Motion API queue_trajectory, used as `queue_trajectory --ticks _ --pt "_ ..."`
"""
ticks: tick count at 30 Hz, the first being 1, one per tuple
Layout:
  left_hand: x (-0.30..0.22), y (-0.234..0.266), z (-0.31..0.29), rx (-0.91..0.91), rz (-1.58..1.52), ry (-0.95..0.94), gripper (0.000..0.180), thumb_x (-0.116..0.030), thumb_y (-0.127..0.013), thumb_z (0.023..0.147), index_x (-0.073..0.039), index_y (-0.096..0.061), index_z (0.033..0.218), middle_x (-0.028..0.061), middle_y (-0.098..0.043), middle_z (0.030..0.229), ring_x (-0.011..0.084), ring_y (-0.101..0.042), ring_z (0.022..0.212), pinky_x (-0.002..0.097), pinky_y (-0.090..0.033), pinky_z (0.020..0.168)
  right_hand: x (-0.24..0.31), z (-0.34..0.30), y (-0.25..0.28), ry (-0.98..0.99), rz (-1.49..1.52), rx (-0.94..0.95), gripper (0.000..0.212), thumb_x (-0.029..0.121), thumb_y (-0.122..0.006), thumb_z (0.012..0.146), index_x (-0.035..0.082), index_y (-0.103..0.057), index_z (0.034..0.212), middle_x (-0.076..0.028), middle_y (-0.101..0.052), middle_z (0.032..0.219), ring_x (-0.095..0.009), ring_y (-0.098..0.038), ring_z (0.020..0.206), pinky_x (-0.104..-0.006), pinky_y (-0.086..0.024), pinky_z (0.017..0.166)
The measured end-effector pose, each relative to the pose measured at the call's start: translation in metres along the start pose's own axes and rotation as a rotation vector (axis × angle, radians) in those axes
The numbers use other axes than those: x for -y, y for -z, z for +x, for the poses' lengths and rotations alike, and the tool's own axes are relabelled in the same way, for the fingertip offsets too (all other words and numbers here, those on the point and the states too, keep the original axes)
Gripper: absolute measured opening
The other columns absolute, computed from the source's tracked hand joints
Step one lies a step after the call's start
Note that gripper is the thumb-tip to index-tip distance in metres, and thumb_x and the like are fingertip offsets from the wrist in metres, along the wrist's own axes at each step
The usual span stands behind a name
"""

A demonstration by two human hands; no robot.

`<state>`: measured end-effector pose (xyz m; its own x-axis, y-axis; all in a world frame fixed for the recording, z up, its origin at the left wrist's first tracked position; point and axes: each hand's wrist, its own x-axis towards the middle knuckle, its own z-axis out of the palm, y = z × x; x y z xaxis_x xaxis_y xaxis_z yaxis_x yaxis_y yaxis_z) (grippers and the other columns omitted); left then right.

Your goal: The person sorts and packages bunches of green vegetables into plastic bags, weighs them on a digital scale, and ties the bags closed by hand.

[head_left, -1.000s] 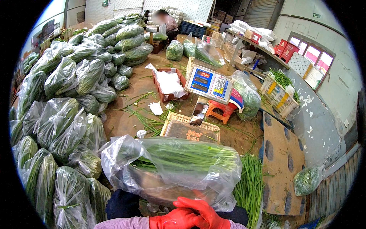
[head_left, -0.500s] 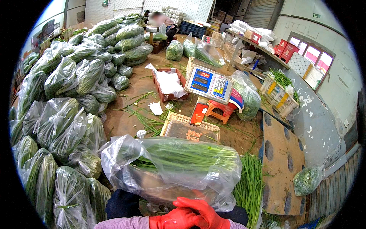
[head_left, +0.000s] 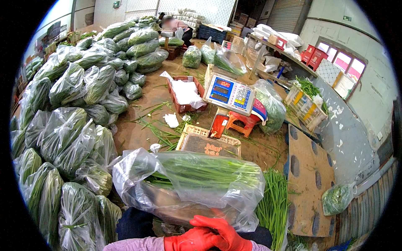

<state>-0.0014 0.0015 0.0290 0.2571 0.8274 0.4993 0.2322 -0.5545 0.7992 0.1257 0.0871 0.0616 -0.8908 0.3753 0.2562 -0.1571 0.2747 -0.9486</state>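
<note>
Both my hands wear red gloves and rest one against the other at the lower edge. My left hand (head_left: 188, 240) comes in from the left, its fingers mostly hidden by the other hand. Lying across it, my right hand (head_left: 221, 231) has its fingers stretched out toward the left, with nothing seen in them. Just beyond them lies a clear plastic bag (head_left: 138, 180) of long green stalks (head_left: 217, 170), spread crosswise over my lap. To its right is a loose bunch of green stalks (head_left: 274, 205). Beyond the bag stands a weighing scale with a dark platform (head_left: 197, 143) and a lit display (head_left: 229, 93).
Bagged greens (head_left: 69, 134) pile high along the left. A red crate (head_left: 178, 106) with white sheets and a red stool (head_left: 243, 123) stand near the scale. At right are a brown board (head_left: 312, 184) and a crate of greens (head_left: 305, 108). Another person (head_left: 180, 27) bends far back.
My hands and the bag stay nearly where they were. Only the view has shifted very slightly, and the far person's head has moved a little.
</note>
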Motion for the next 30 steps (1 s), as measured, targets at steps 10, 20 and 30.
queue_trajectory --ticks 10,20,30 --pt "0.018 -0.033 -0.015 -0.100 -0.257 -0.067 0.048 -0.051 -0.071 0.068 -0.006 -0.066 0.086 0.0145 -0.063 0.090 0.0374 -0.058 0.086 0.0488 -0.044 0.077 -0.005 0.002 -0.001 0.028 -0.045 -0.004 0.080 0.057 -0.060 0.084 -0.003 -0.044 0.135 -0.020 -0.059 0.123 -0.031 -0.060 0.107 -0.0384 -0.045 0.092" --pt "0.003 -0.007 -0.005 -0.027 -0.006 0.012 0.025 -0.026 -0.073 0.069 -0.005 -0.068 0.083 0.0191 -0.063 0.088 0.0391 -0.060 0.085 0.0479 -0.047 0.072 -0.001 0.003 0.003 0.105 -0.135 -0.011 0.081 0.056 -0.062 0.082 -0.004 -0.045 0.134 -0.020 -0.060 0.121 -0.032 -0.061 0.104 -0.0382 -0.045 0.089" --pt "0.001 -0.004 0.000 -0.064 0.021 -0.054 0.026 -0.025 -0.074 0.067 -0.005 -0.068 0.083 0.0196 -0.063 0.087 0.0400 -0.059 0.085 0.0487 -0.047 0.073 0.001 0.004 0.002 0.106 -0.149 -0.023 0.081 0.057 -0.062 0.082 -0.003 -0.046 0.134 -0.020 -0.061 0.120 -0.032 -0.061 0.102 -0.0383 -0.046 0.088"
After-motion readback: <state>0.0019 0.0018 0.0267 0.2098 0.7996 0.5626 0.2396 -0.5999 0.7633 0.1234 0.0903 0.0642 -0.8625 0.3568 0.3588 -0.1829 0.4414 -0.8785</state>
